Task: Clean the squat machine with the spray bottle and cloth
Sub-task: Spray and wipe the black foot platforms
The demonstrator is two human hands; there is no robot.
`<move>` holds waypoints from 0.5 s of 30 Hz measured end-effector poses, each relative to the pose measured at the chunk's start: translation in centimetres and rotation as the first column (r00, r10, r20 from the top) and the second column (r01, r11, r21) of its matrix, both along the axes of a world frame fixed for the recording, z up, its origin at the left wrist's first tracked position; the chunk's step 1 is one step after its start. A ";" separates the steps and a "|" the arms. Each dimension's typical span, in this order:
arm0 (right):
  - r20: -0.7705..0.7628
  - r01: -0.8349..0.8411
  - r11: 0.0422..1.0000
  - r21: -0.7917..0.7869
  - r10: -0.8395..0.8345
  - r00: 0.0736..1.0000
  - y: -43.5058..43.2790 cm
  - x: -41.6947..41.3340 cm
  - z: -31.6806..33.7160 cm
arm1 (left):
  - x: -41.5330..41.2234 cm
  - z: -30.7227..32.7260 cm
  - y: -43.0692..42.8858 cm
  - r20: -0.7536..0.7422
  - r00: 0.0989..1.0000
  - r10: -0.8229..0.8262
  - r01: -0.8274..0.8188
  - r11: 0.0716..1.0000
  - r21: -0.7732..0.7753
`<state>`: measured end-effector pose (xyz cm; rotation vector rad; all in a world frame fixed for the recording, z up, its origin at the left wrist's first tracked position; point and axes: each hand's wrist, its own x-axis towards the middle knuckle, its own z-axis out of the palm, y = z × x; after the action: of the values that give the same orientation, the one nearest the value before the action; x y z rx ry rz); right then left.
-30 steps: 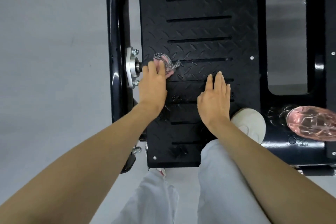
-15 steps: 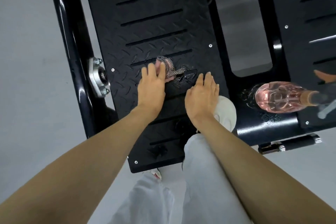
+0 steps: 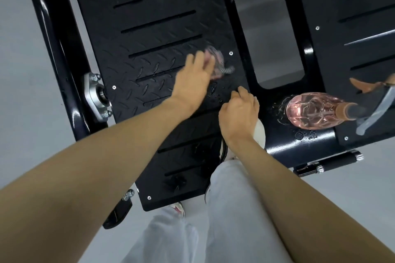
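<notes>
I am looking straight down from a head-worn camera at a pale grey floor point(image 3: 25, 53) and the black squat machine point(image 3: 284, 100) that fills most of the view. Its largest part is the left foot plate point(image 3: 154, 34), a black sheet of raised tread pattern cut with narrow slots, running from the top of the frame down to my legs. A second foot plate point(image 3: 359, 6) of the same kind sits at the upper right, with a gap between the two showing the floor. A glossy black frame tube point(image 3: 57, 34) runs down the left side, and a silver bolted bearing point(image 3: 96, 96) is fixed to it beside the left plate.

My light grey trousers point(image 3: 230, 209) rise from the bottom centre, with a white shoe point(image 3: 259, 132) planted on the plate's right edge.

The spray bottle point(image 3: 314, 111), clear with pink liquid, stands on the black crossbar between the plates, near my right hand but not touching it.

My left hand point(image 3: 192, 83) lies flat on the left plate, fingers together and pressing the cloth point(image 3: 218, 64), a small pinkish rag that is blurred, near the plate's right edge. My right hand point(image 3: 239, 113) rests just below it, fingers curled loosely, holding nothing. Small wet droplets speckle the plate between the two hands.
</notes>
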<state>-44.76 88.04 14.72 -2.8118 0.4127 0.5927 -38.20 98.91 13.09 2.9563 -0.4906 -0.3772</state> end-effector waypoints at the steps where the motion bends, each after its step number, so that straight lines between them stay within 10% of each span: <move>1: 0.013 0.015 1.000 -0.006 -0.015 1.000 -0.1 -0.1 -0.1 | -0.9 -0.1 -0.4 0.013 0.993 -0.115 0.115 0.993 -0.023; 5: 0.048 0.086 0.996 -0.013 -0.085 0.995 -0.7 -0.2 -0.2 | 0.2 0.1 0.3 -0.020 0.852 -0.523 0.522 0.848 0.090; 11: 0.129 0.099 0.995 0.028 -0.101 0.986 -0.8 -0.5 0.0 | 4.3 0.9 -0.8 -0.078 0.992 0.097 -0.098 0.995 -0.011; 15: -0.031 0.046 0.999 -0.018 -0.047 0.998 -1.1 -0.2 0.5 | 1.4 1.1 -2.8 -0.133 0.983 -0.128 0.123 0.991 -0.047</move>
<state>-45.00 86.94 15.24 -2.8039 0.4905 0.6272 -36.76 96.13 14.22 2.8458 -0.6604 -0.5717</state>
